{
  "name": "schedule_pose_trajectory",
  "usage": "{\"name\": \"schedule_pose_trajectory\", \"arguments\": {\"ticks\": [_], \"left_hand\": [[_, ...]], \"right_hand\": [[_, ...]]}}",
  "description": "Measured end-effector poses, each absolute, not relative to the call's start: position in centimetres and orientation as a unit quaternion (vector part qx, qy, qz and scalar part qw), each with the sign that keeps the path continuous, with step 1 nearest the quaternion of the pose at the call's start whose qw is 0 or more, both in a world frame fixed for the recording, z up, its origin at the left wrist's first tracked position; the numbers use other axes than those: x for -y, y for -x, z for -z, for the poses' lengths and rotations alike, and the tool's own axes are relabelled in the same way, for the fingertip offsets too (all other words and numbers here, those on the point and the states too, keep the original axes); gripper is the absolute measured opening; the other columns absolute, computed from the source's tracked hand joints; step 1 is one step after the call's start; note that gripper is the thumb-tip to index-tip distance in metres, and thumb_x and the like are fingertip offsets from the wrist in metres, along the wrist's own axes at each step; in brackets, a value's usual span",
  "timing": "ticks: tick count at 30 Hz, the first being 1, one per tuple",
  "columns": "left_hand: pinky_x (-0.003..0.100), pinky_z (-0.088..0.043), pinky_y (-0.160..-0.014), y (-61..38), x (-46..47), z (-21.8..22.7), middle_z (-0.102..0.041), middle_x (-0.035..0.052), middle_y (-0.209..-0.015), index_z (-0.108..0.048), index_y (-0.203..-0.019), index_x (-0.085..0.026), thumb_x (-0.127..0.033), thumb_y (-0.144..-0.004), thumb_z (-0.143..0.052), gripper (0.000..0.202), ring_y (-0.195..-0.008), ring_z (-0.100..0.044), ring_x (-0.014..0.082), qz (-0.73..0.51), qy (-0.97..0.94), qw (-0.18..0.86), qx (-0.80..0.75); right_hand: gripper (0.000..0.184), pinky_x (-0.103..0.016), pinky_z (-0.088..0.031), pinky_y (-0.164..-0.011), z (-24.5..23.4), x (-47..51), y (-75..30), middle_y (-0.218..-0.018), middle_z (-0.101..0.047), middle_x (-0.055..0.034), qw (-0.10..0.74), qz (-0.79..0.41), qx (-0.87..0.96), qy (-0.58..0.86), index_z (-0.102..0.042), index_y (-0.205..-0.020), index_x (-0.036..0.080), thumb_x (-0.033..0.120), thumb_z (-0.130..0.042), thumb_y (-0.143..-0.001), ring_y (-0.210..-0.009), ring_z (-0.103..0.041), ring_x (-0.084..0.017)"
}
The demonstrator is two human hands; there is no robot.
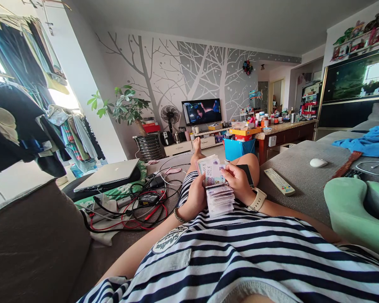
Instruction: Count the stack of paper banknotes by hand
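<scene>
A fanned wad of pale purple banknotes (219,200) bends down over my striped lap, its upper part standing up between my two hands. My left hand (196,194) grips the wad along its left side, thumb on the front. On the right edge, my right hand (238,184) is closed with thumb and fingers on a banknote (212,170) that shows a large 5. Just beyond my right hand lies a dark flat object (246,173), perhaps a phone, partly hidden. A braided bracelet circles my left wrist, and a pale watch (258,199) my right.
Left on the sofa are tangled cables (145,202) and a closed laptop (109,174). To the right lie a remote control (279,182), a white mouse (318,163) and a green neck pillow (347,206). A blue box (239,149) stands beyond my legs.
</scene>
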State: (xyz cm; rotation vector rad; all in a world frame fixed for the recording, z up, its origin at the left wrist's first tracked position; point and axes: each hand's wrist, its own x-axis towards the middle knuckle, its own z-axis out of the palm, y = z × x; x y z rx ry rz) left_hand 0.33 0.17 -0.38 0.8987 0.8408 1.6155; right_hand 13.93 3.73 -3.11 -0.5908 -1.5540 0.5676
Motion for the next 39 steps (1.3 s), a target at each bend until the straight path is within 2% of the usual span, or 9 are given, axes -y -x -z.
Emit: {"name": "schedule_pose_trajectory", "arguments": {"ticks": [6,13,20,24,39], "left_hand": [[0.026,-0.044,-0.057,-0.12,-0.68,0.9,-0.067,0.0024,-0.065,-0.069,-0.074,-0.014,-0.025,-0.076,-0.063,0.012,-0.058,-0.058,0.0153,-0.667,-0.391,0.532,-0.346],[0.028,-0.047,-0.06,-0.16,-0.43,0.7,-0.065,0.0022,-0.06,-0.068,-0.072,-0.015,-0.026,-0.073,-0.066,0.011,-0.062,-0.062,0.0187,-0.665,-0.392,0.529,-0.353],[0.026,-0.044,-0.058,-0.16,-0.65,0.88,-0.067,0.0029,-0.063,-0.068,-0.07,-0.015,-0.025,-0.078,-0.059,0.016,-0.055,-0.058,0.0152,-0.662,-0.404,0.527,-0.347],[0.026,-0.043,-0.058,-0.14,-0.55,0.82,-0.064,0.0009,-0.057,-0.068,-0.068,-0.015,-0.023,-0.078,-0.06,0.015,-0.053,-0.056,0.0151,-0.663,-0.409,0.517,-0.355],[0.026,-0.042,-0.055,-0.01,-0.64,0.94,-0.066,0.0014,-0.059,-0.068,-0.067,-0.015,-0.024,-0.076,-0.062,0.015,-0.052,-0.055,0.0144,-0.665,-0.412,0.513,-0.354]], "right_hand": [[0.038,-0.025,-0.031,-0.053,3.17,-3.86,-13.92,-0.061,-0.046,0.0023,0.632,-0.241,0.683,0.275,-0.05,-0.073,0.02,0.054,-0.052,-0.09,-0.056,-0.04,-0.013],[0.037,-0.025,-0.03,-0.052,3.2,-3.76,-13.89,-0.06,-0.043,0.0032,0.633,-0.246,0.684,0.268,-0.048,-0.072,0.02,0.052,-0.052,-0.091,-0.056,-0.038,-0.012],[0.039,-0.025,-0.031,-0.054,2.85,-3.22,-13.91,-0.06,-0.046,0.0026,0.635,-0.247,0.683,0.264,-0.049,-0.071,0.02,0.053,-0.05,-0.091,-0.057,-0.041,-0.013],[0.039,-0.025,-0.031,-0.053,3.03,-3.49,-13.94,-0.06,-0.046,0.0024,0.632,-0.25,0.685,0.263,-0.049,-0.071,0.02,0.053,-0.049,-0.092,-0.057,-0.041,-0.013],[0.037,-0.025,-0.031,-0.054,3.13,-3.67,-13.98,-0.061,-0.048,0.0018,0.629,-0.243,0.688,0.268,-0.052,-0.073,0.019,0.05,-0.049,-0.093,-0.057,-0.042,-0.014]]}}
